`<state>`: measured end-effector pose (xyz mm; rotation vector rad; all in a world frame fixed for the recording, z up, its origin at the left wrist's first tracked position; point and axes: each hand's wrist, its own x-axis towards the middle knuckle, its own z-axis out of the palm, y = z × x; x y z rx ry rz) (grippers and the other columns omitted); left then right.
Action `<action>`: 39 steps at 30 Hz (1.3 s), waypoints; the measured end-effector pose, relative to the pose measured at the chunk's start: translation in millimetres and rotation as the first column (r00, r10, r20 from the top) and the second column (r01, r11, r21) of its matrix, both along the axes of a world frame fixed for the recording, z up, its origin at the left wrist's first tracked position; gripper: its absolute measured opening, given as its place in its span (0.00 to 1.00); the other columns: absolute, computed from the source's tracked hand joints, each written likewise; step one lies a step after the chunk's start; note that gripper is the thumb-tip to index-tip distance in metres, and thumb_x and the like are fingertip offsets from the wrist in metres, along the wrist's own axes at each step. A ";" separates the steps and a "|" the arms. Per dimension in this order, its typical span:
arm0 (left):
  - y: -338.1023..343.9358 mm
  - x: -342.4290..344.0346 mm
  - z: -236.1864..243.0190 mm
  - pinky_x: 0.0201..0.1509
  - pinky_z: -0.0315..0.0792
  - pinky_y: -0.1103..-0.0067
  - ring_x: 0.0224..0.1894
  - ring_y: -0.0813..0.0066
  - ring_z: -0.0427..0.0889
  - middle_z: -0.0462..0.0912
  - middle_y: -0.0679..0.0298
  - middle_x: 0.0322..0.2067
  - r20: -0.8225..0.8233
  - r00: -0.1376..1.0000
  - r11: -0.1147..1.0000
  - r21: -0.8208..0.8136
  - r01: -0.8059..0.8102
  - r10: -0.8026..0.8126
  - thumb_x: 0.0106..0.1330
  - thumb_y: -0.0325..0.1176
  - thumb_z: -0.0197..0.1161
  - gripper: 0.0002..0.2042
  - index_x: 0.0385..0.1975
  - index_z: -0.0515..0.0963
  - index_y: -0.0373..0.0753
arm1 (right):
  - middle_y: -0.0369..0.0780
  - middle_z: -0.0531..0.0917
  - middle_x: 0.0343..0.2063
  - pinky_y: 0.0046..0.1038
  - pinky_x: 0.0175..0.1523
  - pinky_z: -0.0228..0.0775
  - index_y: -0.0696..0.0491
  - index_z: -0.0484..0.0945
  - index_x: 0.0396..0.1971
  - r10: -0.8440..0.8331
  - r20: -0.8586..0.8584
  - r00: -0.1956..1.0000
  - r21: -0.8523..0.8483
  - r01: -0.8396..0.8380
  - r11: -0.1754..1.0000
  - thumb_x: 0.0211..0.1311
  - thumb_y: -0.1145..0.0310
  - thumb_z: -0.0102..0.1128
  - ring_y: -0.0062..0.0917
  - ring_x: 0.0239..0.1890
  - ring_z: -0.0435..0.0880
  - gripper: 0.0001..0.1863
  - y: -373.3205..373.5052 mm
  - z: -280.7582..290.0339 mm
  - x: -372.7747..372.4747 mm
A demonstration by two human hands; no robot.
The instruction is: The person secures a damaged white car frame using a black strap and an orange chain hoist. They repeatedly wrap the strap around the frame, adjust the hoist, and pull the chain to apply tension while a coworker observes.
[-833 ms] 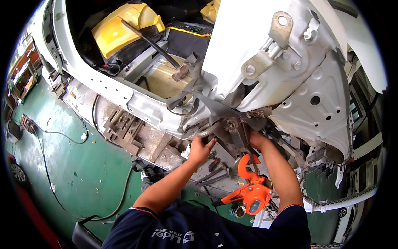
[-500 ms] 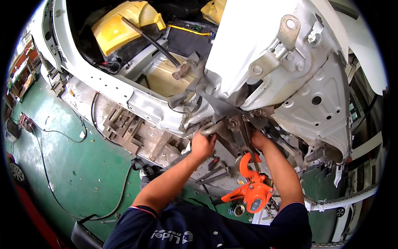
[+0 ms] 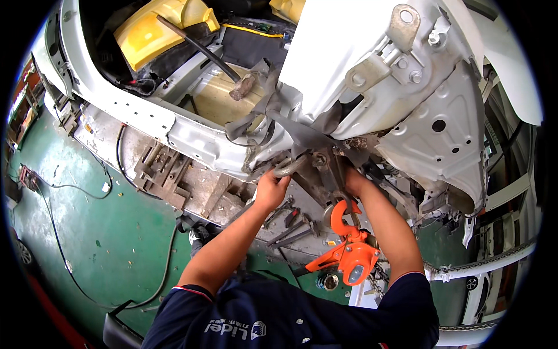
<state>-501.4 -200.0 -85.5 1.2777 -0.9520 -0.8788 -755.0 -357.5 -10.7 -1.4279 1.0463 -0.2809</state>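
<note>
At the torn edge of a white car body (image 3: 197, 139), my left hand (image 3: 271, 191) is closed around a thick curved metal ring (image 3: 292, 166). Beside the ring, a heavy rusty steel pulling clamp (image 3: 331, 177) hangs from the bent metal. My right hand (image 3: 354, 181) is against the clamp's right side, its fingers hidden behind it. An orange lever chain hoist (image 3: 357, 263) hangs just below, its orange hook (image 3: 338, 217) next to the clamp's lower end. Dark crumpled sheet (image 3: 305, 136) lies above both hands.
A sledgehammer (image 3: 242, 87) lies in the car's opened floor well. Several hand tools (image 3: 290, 231) are on the steel bench (image 3: 218, 200), by a bolted fixture (image 3: 160, 168). Chain (image 3: 379, 279) trails from the hoist. A hose (image 3: 168, 262) crosses the green floor. A hinge bracket (image 3: 401, 29) juts out above right.
The whole view has shifted, so the scene sits a little farther left and higher. Both hands keep their places at the ring and the clamp.
</note>
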 end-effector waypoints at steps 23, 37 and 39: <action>8.5 -5.6 -5.0 0.49 0.73 0.72 0.46 0.62 0.81 0.81 0.56 0.42 -0.038 0.999 0.999 -0.027 -0.034 0.033 0.61 0.37 0.74 0.17 0.48 0.84 0.40 | 0.47 0.78 0.57 0.31 0.65 0.67 0.59 0.70 0.63 0.163 -0.388 0.907 -0.563 -0.374 0.737 0.66 0.65 0.60 0.30 0.59 0.75 0.27 24.6 26.7 9.5; -0.4 -12.8 -11.5 0.56 0.64 0.60 0.50 0.51 0.78 0.83 0.58 0.47 0.371 0.913 0.975 -0.194 -0.104 0.171 0.61 0.34 0.69 0.14 0.46 0.83 0.45 | 0.47 0.77 0.59 0.33 0.65 0.67 0.59 0.71 0.62 0.042 -0.304 0.952 -0.420 -0.173 0.891 0.65 0.66 0.61 0.31 0.59 0.75 0.27 29.8 21.6 8.1; -0.9 -13.4 -15.0 0.57 0.67 0.61 0.50 0.50 0.80 0.84 0.56 0.47 0.198 0.974 0.989 -0.119 -0.085 0.108 0.61 0.34 0.70 0.15 0.48 0.82 0.42 | 0.46 0.78 0.59 0.33 0.64 0.69 0.59 0.72 0.60 0.040 -0.355 0.934 -0.413 -0.195 0.890 0.65 0.71 0.59 0.30 0.58 0.77 0.23 36.3 30.4 14.7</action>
